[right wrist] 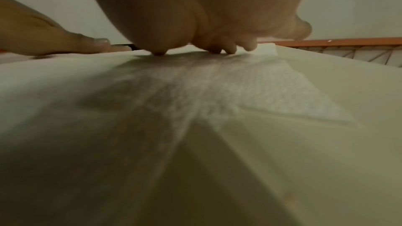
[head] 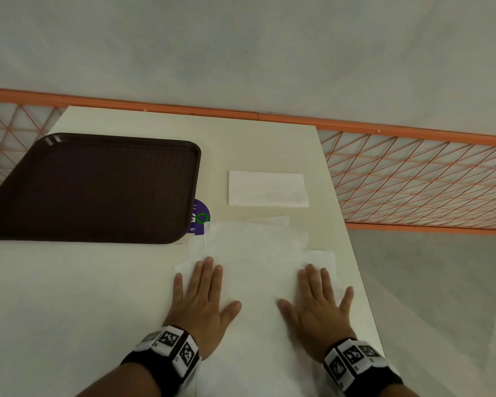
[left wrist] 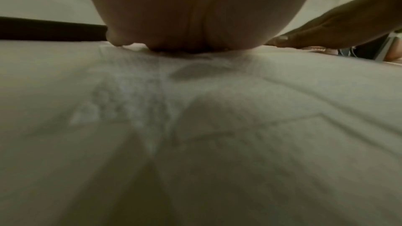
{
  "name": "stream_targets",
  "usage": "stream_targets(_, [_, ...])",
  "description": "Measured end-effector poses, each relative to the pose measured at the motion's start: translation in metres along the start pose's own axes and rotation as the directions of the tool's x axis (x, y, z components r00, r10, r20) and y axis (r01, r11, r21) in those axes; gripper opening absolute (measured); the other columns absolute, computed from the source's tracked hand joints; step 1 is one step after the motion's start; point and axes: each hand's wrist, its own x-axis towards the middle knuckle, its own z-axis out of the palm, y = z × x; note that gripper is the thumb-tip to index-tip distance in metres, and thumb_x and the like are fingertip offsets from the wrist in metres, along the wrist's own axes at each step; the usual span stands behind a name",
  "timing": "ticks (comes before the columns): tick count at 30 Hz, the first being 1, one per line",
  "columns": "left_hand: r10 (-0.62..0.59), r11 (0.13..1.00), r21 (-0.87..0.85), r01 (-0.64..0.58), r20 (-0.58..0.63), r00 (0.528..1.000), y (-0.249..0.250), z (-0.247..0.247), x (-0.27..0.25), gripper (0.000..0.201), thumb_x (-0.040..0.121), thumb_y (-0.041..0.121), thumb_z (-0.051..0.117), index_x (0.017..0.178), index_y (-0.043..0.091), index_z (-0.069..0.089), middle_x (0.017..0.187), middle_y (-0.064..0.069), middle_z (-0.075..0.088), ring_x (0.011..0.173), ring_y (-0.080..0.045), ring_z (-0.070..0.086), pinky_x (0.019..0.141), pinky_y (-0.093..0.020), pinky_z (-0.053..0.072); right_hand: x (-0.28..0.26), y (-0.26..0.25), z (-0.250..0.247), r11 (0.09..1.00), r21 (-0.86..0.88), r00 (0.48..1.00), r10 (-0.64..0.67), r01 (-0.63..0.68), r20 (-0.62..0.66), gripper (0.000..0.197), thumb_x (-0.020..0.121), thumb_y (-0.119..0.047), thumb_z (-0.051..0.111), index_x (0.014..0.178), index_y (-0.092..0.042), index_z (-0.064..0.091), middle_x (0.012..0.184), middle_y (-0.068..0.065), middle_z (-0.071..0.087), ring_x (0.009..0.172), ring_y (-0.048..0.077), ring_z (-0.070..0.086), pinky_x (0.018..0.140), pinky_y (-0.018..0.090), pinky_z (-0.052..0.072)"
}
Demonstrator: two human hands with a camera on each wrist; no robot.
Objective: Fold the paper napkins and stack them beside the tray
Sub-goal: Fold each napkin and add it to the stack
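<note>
A large unfolded white napkin (head: 258,270) lies spread on the table in front of me, with more napkin sheets showing under its edges. My left hand (head: 202,296) presses flat on its left part, fingers straight. My right hand (head: 318,302) presses flat on its right part, fingers spread. A folded white napkin (head: 266,189) lies farther back, just right of the dark brown tray (head: 97,187). In both wrist views a palm (left wrist: 195,15) (right wrist: 195,9) bears down on the textured paper (left wrist: 195,126) (right wrist: 195,109).
The cream table (head: 69,296) ends close to my right hand at its right edge (head: 355,253). An orange mesh railing (head: 413,181) runs behind and to the right. A purple round sticker (head: 199,216) peeks out by the tray's near right corner.
</note>
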Motion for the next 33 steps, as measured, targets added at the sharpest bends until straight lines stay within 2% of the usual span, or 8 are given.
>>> stream_targets(5, [-0.028, 0.999, -0.023, 0.028, -0.014, 1.0, 0.002, 0.001, 0.001, 0.077, 0.095, 0.061, 0.014, 0.131, 0.006, 0.053, 0.141, -0.013, 0.05, 0.131, -0.024, 0.036, 0.108, -0.049, 0.006, 0.014, -0.013, -0.036, 0.965, -0.105, 0.963, -0.252, 0.242, -0.097, 0.055, 0.093, -0.056, 0.032, 0.138, -0.025, 0.041, 0.143, -0.006, 0.039, 0.135, 0.021, 0.03, 0.114, 0.046, 0.016])
stream_targets(12, [-0.048, 0.999, 0.016, 0.048, 0.019, 0.999, 0.009, 0.003, 0.001, 0.083, 0.094, 0.061, 0.009, 0.127, 0.003, 0.059, 0.142, -0.015, 0.046, 0.131, -0.026, 0.035, 0.108, -0.053, 0.003, 0.031, -0.035, -0.074, 0.972, -0.152, 0.979, -0.159, 0.178, 0.13, 0.043, 0.088, -0.051, 0.053, 0.122, -0.024, 0.053, 0.121, -0.002, 0.057, 0.116, 0.023, 0.049, 0.1, 0.043, 0.033])
stream_targets(16, [-0.134, 0.991, 0.017, 0.134, 0.003, 0.991, 0.022, -0.024, -0.002, 0.084, 0.082, 0.067, -0.007, 0.144, 0.011, -0.018, 0.145, -0.008, -0.035, 0.142, -0.024, -0.024, 0.111, -0.057, -0.012, 0.013, -0.046, -0.072, 0.944, -0.119, 0.95, -0.298, 0.307, 0.091, 0.024, 0.093, -0.026, 0.049, 0.116, -0.023, 0.054, 0.118, 0.002, 0.059, 0.11, 0.026, 0.056, 0.096, 0.038, 0.036])
stream_targets(18, [-0.108, 0.994, 0.035, 0.107, 0.035, 0.994, 0.031, -0.04, -0.001, 0.082, 0.094, 0.062, 0.019, 0.147, 0.014, -0.021, 0.142, -0.005, -0.041, 0.142, -0.026, -0.027, 0.111, -0.06, -0.01, 0.0, -0.051, -0.071, 0.887, -0.182, 0.905, -0.423, 0.424, 0.046, 0.024, 0.094, -0.017, 0.047, 0.115, -0.022, 0.056, 0.115, 0.005, 0.059, 0.104, 0.028, 0.058, 0.089, 0.037, 0.04])
stream_targets(21, [0.05, 0.998, 0.037, -0.05, 0.004, 0.999, 0.038, -0.068, 0.001, 0.063, 0.095, 0.051, 0.042, 0.149, 0.025, 0.02, 0.161, 0.0, 0.0, 0.148, -0.024, -0.006, 0.112, -0.058, -0.01, -0.012, -0.052, -0.075, 0.846, -0.145, 0.858, -0.511, 0.512, 0.047, 0.028, 0.096, -0.015, 0.045, 0.119, -0.023, 0.06, 0.114, 0.006, 0.061, 0.101, 0.03, 0.059, 0.084, 0.038, 0.047])
stream_targets(24, [0.119, 0.985, -0.128, -0.114, 0.033, 0.992, 0.028, -0.089, 0.002, 0.028, 0.093, 0.04, 0.052, 0.118, 0.029, 0.057, 0.126, 0.007, 0.055, 0.123, -0.015, 0.047, 0.118, -0.045, 0.013, -0.013, -0.034, -0.091, 0.849, 0.205, 0.872, -0.485, 0.488, -0.068, 0.021, 0.091, -0.019, 0.055, 0.104, -0.025, 0.07, 0.098, -0.006, 0.068, 0.091, 0.013, 0.061, 0.084, 0.032, 0.05])
stream_targets(27, [0.137, 0.916, -0.39, -0.09, 0.093, 0.986, 0.011, -0.106, 0.001, 0.017, 0.086, 0.033, 0.063, 0.097, 0.022, 0.068, 0.099, 0.003, 0.067, 0.093, -0.017, 0.062, 0.089, -0.031, 0.049, -0.011, 0.0, -0.1, 0.655, 0.715, 0.958, -0.275, 0.245, -0.077, 0.011, 0.078, -0.013, 0.074, 0.082, -0.024, 0.074, 0.078, -0.013, 0.07, 0.074, 0.0, 0.062, 0.072, 0.019, 0.048])
stream_targets(33, [0.146, 0.666, -0.745, -0.043, 0.074, 0.986, -0.004, -0.118, 0.01, 0.012, 0.08, 0.027, 0.075, 0.09, 0.021, 0.074, 0.087, 0.006, 0.075, 0.082, -0.012, 0.07, 0.082, -0.031, 0.056, -0.018, 0.017, -0.077, 0.207, 0.975, 0.987, -0.12, -0.08, 0.106, 0.019, 0.084, -0.012, 0.071, 0.101, -0.003, 0.071, 0.099, 0.014, 0.074, 0.089, 0.028, 0.072, 0.072, 0.039, 0.059])
